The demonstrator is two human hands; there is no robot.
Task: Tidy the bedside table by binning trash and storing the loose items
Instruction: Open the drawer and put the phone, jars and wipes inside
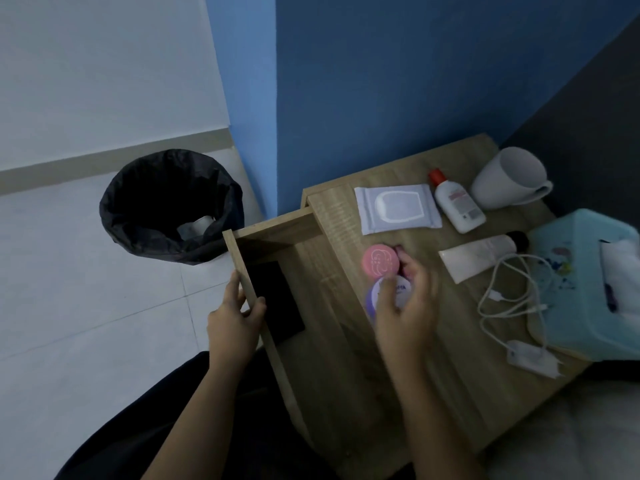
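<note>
The bin (117, 216) on the floor at far left already holds some pale trash (199, 225), so the binning looks begun, perhaps done. The left hand (232, 323) pinches the front of the drawer (242, 271), which stands pulled open with one flat black thing (277, 303) inside. Storing has barely started. The pink tin (380, 260) sits on the worktop (450, 375) near the drawer, touching the purple tin (403, 289). The blurred right hand (405, 317) curls over the purple tin and appears to grip it. Further right and not yet stored lie the wipes (398, 207), bottle (457, 202), tube (474, 258), cable (509, 296), mug (509, 178) and tissue box (571, 278).
</note>
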